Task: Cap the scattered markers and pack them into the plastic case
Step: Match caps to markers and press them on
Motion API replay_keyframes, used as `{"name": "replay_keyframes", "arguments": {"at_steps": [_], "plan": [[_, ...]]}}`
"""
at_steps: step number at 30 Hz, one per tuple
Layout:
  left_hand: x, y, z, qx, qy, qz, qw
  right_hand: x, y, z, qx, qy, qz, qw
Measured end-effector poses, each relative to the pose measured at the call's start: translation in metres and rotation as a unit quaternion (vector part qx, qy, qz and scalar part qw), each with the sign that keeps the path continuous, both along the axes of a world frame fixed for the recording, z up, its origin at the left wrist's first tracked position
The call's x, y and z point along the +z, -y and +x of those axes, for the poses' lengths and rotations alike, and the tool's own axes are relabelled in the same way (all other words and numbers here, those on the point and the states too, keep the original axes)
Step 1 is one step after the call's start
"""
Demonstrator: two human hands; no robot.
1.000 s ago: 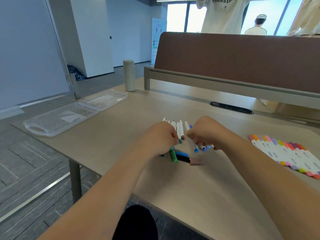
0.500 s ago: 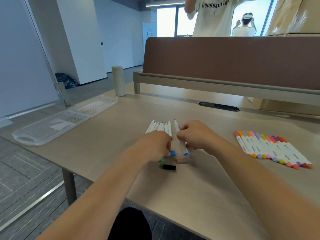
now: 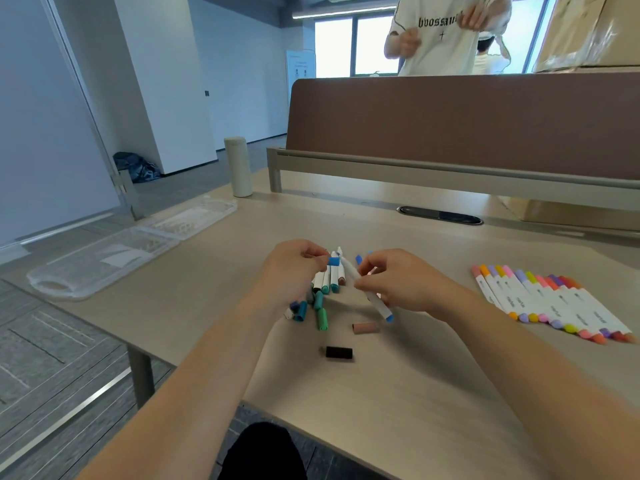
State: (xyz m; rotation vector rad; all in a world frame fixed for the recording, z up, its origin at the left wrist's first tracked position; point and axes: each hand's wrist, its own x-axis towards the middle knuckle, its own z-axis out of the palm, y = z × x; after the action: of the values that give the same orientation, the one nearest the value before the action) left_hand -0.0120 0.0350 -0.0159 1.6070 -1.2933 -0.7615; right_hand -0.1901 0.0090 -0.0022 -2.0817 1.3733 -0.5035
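My left hand (image 3: 292, 271) pinches a blue cap (image 3: 334, 261) just above the desk. My right hand (image 3: 398, 282) grips a white marker (image 3: 375, 303) with a blue end, held tilted, its upper tip close to the cap. Under and between my hands lies a bunch of white markers (image 3: 329, 280). Loose caps lie in front of it: teal (image 3: 300, 311), green (image 3: 322, 319), pinkish-brown (image 3: 365, 328) and black (image 3: 338, 352). A neat row of capped markers (image 3: 550, 304) lies at the right. The clear plastic case (image 3: 104, 258) sits open at the desk's left edge.
A pale cylindrical bottle (image 3: 238, 167) stands at the desk's back left. A brown divider panel (image 3: 467, 116) runs along the far side, with a cable slot (image 3: 440, 215) before it. A person in a white shirt (image 3: 446, 32) stands beyond it.
Both hands have risen off the pile. The left now holds a blue cap and the right a single marker. The loose caps that my hands hid now show.
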Motion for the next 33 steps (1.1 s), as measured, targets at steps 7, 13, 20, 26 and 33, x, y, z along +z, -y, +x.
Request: {"name": "replay_keyframes", "arguments": {"at_steps": [7, 13, 20, 26, 33], "plan": [[0.002, 0.003, 0.002, 0.015, -0.047, 0.007, 0.999, 0.005, 0.001, -0.002, 0.024, -0.017, 0.004, 1.000], [0.008, -0.002, 0.000, 0.003, -0.034, 0.007, 0.999, 0.007, 0.002, -0.002, 0.035, -0.024, 0.017, 0.999], [0.007, -0.003, 0.001, -0.013, -0.015, -0.008, 1.000, 0.006, 0.001, 0.000, 0.050, -0.050, 0.010, 0.997], [0.008, -0.005, -0.002, -0.002, -0.010, -0.016, 1.000, 0.006, -0.002, 0.005, 0.055, -0.042, -0.002, 0.998], [0.001, -0.004, -0.012, 0.070, -0.018, -0.059, 0.996, 0.010, -0.006, 0.006, 0.060, -0.027, -0.020, 0.998]]}}
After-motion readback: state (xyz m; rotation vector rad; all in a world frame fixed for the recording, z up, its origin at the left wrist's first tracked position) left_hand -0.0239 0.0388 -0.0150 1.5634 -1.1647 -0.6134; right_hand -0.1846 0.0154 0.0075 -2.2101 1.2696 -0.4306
